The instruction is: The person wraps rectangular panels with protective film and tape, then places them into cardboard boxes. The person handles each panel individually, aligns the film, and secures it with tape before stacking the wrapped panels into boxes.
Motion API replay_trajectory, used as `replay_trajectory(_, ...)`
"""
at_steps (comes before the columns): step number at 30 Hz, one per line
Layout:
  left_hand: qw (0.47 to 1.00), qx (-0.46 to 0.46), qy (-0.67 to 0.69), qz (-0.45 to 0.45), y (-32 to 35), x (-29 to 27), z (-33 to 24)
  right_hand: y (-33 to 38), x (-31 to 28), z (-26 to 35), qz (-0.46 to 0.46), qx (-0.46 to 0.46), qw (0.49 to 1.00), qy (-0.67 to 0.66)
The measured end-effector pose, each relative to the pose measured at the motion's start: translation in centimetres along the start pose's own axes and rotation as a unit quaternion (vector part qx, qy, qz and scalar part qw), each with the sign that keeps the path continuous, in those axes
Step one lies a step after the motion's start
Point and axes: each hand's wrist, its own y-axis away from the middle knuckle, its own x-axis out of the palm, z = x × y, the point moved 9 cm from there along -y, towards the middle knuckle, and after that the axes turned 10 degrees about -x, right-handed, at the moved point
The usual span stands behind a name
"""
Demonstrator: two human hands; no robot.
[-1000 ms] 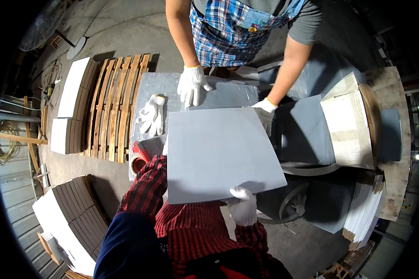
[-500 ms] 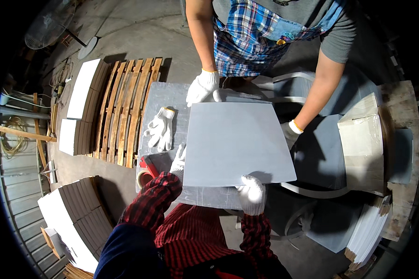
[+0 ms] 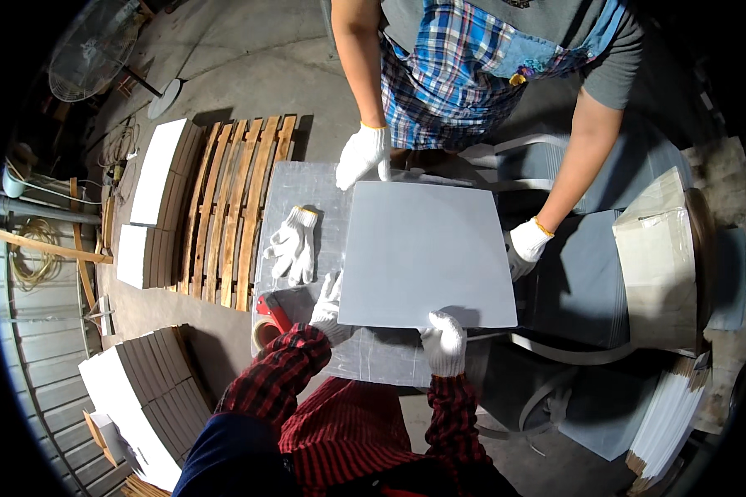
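Head view: the right hand [image 3: 445, 348] pinches the grey sheet [image 3: 427, 253] by its near edge while the left hand [image 3: 328, 311], grip unclear, flanks it, probably for balance.

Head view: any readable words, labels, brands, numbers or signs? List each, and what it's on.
No readable text anywhere.
Sheet: plain, none.
Carton: no legible print.
Apron: small coloured details on the bib, too small to make out.
Lower-left stack: dark marks, too small to tell if print.
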Motion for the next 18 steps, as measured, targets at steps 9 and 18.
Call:
replay_trajectory(9, 0.994, -0.093, 0.055, 0.011, 6.1, -1.9, 2.2, 4.0, 2.4, 2.9, 0.338, 0.395, 0.839, -0.159)
replay_trajectory(18, 0.963, -0.216, 0.091, 0.133, 7.3, -6.0, 2.4, -0.4, -11.7, 5.8, 0.022, 0.093, 0.951, 0.295)
